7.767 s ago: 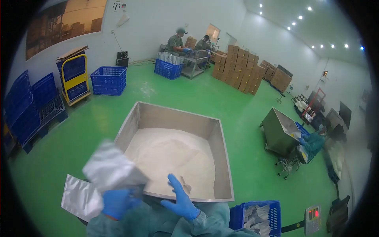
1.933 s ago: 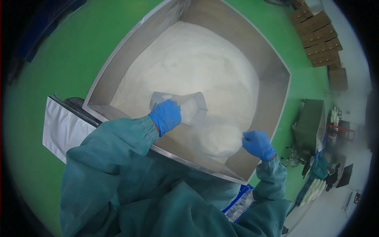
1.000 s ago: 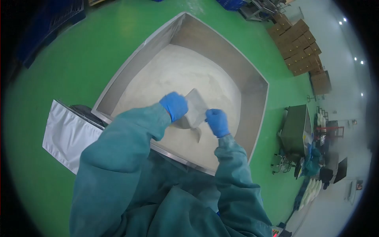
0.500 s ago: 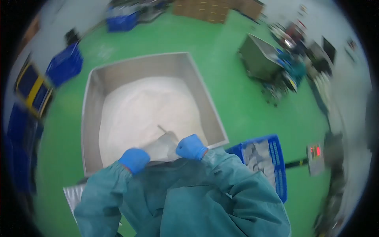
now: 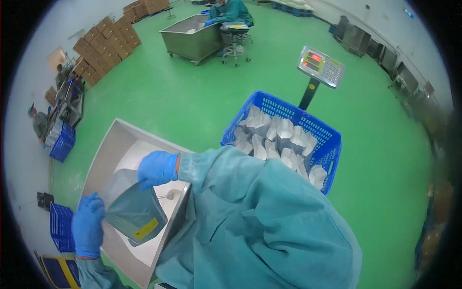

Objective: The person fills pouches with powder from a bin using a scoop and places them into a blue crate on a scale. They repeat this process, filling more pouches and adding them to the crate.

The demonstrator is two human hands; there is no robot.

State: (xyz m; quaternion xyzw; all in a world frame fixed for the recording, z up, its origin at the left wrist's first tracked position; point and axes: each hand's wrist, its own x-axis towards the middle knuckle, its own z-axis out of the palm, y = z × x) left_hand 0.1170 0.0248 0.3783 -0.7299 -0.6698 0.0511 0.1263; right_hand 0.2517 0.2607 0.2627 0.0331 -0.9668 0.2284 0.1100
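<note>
A silver foil pouch (image 5: 139,207) with a yellow label hangs between my gloved hands over a metal bin (image 5: 166,140) of white powder (image 5: 136,155). My left hand (image 5: 88,226) is closed on the pouch's left upper edge. Opposite it, my right hand (image 5: 158,168) pinches the other upper edge, with fingers bent. A scoop (image 5: 172,194) lies on the powder just right of the pouch, partly sunk in it. The pouch's contents are hidden from here.
Right of the bin, a blue crate (image 5: 334,144) of several filled pouches (image 5: 272,132) stands by a scale display (image 5: 320,66). Farther off, a person in teal (image 5: 236,12) sits at another bin (image 5: 192,41). Stacked cartons (image 5: 106,45) and people are at the left.
My view has swung right, bringing the blue crate and scale closer to the middle. The pouch is now lifted and upright between both hands, and the scoop lies in the powder.
</note>
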